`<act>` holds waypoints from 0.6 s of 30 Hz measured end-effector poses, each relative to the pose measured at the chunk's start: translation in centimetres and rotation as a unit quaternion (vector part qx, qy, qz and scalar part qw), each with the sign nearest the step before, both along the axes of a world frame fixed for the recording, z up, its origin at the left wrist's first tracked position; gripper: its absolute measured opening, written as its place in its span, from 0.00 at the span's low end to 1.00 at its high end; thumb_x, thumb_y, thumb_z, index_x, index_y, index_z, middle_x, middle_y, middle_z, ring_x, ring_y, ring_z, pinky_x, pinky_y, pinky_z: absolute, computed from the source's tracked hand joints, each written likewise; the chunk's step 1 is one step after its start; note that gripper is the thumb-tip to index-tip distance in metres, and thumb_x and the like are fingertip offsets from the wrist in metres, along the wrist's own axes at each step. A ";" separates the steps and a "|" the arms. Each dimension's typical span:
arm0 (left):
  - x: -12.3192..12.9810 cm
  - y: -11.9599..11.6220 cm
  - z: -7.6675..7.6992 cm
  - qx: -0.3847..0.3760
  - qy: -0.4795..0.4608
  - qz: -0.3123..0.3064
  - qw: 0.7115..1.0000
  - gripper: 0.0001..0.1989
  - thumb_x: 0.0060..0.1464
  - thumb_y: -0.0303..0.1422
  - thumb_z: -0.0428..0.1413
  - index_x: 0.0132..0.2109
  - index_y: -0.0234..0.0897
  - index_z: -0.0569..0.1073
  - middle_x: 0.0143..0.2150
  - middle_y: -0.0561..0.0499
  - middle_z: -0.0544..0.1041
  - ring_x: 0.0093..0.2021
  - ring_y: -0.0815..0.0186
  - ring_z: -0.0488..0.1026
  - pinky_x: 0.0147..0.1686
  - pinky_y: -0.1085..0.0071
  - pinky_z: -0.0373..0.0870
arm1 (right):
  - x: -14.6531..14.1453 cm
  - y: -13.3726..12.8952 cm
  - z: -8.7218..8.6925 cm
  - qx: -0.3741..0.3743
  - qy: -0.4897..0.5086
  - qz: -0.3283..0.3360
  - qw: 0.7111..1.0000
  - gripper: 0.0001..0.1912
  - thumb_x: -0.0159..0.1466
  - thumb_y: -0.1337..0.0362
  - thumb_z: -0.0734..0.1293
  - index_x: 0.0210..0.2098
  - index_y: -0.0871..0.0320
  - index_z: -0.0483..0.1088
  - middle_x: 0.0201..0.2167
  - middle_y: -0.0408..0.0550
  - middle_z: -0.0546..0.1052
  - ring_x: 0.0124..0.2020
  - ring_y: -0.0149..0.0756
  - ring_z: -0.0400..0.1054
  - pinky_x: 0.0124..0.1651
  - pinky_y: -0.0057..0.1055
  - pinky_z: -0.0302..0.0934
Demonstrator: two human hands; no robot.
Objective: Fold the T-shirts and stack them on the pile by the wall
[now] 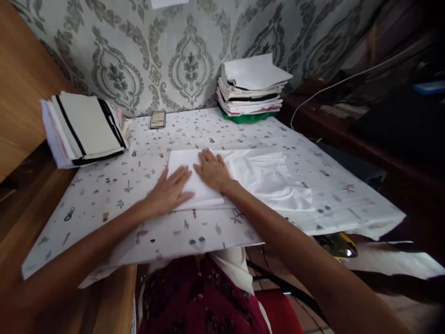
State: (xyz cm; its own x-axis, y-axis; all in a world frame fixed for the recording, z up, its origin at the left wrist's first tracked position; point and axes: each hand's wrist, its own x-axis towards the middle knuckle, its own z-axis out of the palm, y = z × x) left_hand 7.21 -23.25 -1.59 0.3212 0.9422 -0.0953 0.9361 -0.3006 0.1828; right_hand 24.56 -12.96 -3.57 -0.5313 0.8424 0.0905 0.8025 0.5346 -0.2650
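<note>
A white cloth [264,176] lies across the middle of the table, its left part flat and folded over, its right part shiny and wrinkled. On the left edge of the folded part rests my left hand [170,190], fingers spread and palm down. My right hand [212,170] presses flat on the same cloth, a little further in, with its fingers stretched out. Neither hand is closed around anything. Whether the cloth is a garment or a plain sheet I cannot tell.
A stack of folded fabric [86,127] with black stripes stands at the left edge. Another folded stack [252,88] sits at the back right, green at its bottom. A small pixelated item [157,119] lies near the wall. The patterned tablecloth [114,199] covers the table.
</note>
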 end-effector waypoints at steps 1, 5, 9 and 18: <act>0.3 -1.6 -0.2 -0.002 -0.006 -0.027 1.000 0.37 0.69 0.52 0.40 0.74 0.35 0.49 0.77 0.42 0.45 0.77 0.57 0.39 0.74 0.47 0.32 | 0.0 0.0 0.0 -0.001 0.001 0.000 1.000 0.31 0.74 0.56 0.52 0.70 0.70 0.55 0.73 0.66 0.52 0.76 0.49 0.41 0.73 0.55 0.39; 0.3 -5.1 -0.6 -0.013 -0.080 -0.034 0.996 0.35 0.67 0.54 0.42 0.73 0.40 0.53 0.78 0.43 0.46 0.77 0.57 0.40 0.74 0.47 0.33 | 0.0 -0.2 0.4 -0.014 0.015 -0.005 1.000 0.30 0.74 0.57 0.53 0.69 0.69 0.56 0.73 0.66 0.53 0.76 0.49 0.41 0.73 0.55 0.38; -0.8 -3.8 0.3 0.019 -0.305 0.154 0.940 0.31 0.61 0.49 0.53 0.67 0.44 0.63 0.77 0.43 0.51 0.76 0.54 0.48 0.73 0.53 0.47 | 0.3 -0.4 1.8 -0.051 0.062 -0.011 0.997 0.26 0.73 0.60 0.57 0.66 0.68 0.61 0.72 0.66 0.57 0.75 0.50 0.45 0.74 0.53 0.39; -1.7 0.8 4.1 -0.104 -0.622 0.396 0.667 0.10 0.47 0.23 0.62 0.39 0.35 0.74 0.31 0.49 0.80 0.30 0.65 0.79 0.28 0.73 0.78 | 1.2 -5.7 3.7 0.011 0.130 0.065 0.989 0.26 0.73 0.57 0.59 0.66 0.66 0.61 0.71 0.63 0.59 0.75 0.48 0.46 0.74 0.51 0.42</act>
